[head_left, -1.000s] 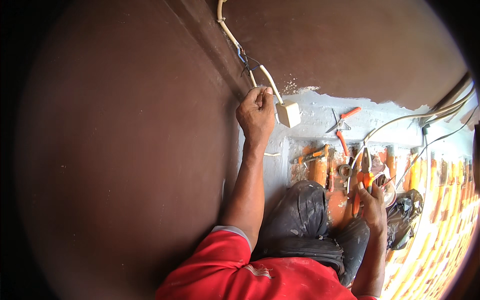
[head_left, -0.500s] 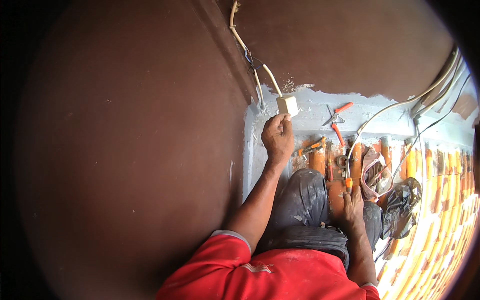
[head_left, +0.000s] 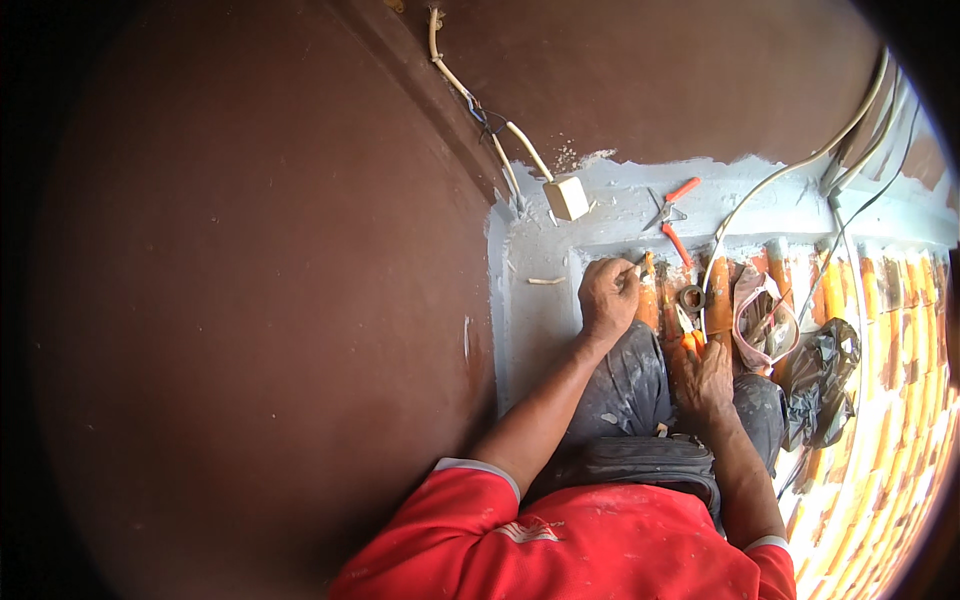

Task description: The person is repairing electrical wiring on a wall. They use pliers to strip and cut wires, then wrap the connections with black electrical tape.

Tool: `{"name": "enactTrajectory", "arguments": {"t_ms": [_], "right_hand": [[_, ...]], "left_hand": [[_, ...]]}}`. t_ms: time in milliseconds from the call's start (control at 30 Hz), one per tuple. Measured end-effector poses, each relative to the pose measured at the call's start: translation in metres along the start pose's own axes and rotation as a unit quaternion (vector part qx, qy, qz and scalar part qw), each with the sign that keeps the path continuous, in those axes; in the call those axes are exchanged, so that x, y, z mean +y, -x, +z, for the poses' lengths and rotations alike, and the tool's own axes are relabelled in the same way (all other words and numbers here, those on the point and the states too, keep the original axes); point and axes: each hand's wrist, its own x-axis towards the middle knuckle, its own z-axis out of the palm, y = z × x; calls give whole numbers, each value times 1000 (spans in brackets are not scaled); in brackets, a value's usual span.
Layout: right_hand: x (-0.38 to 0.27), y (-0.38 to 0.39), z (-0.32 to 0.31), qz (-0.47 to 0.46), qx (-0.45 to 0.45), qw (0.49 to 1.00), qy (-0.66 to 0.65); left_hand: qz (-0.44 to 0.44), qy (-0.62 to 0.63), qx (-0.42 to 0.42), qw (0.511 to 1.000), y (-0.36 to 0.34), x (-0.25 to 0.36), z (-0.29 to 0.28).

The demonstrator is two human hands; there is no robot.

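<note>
My left hand (head_left: 609,297) is closed, fingers curled, above my knee at the edge of the roof tiles. It covers most of an orange-and-dark tool lying there; what its fingers hold is hidden. My right hand (head_left: 706,380) is wrapped round orange-handled pliers (head_left: 690,340), their metal jaws pointing away from me. Just beyond the pliers sits a dark roll of tape (head_left: 691,297). A cream junction box (head_left: 567,198) rests on the grey ledge, joined to a short white conduit (head_left: 530,151). Thin blue and dark wires (head_left: 478,111) show at the conduit's far end.
Red-handled cutters (head_left: 675,220) lie spread on the grey ledge (head_left: 540,310). A pink-rimmed bag or pouch (head_left: 765,320) and a black plastic bag (head_left: 825,380) are at my right. Long cables (head_left: 790,208) cross the ledge. Brown walls rise left and ahead; sunlit tiles (head_left: 880,440) stretch right.
My left hand has let go of the junction box and come down to the right, over the tool on the tiles. My right hand has lifted slightly forward with the pliers.
</note>
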Motion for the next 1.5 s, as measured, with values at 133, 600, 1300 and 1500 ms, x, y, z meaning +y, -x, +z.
{"name": "enactTrajectory", "arguments": {"t_ms": [133, 600, 1300, 1500], "right_hand": [[0, 1, 4, 1, -11, 999, 33], [11, -6, 25, 39, -25, 988, 145], [-19, -67, 39, -57, -28, 987, 148], [-28, -69, 45, -13, 60, 989, 131]], "left_hand": [[17, -6, 14, 1000, -1, 2, 2], [-227, 160, 79, 957, -8, -29, 4], [86, -353, -99, 926, 2, -104, -26], [50, -325, -114, 937, -5, -99, -25]]}}
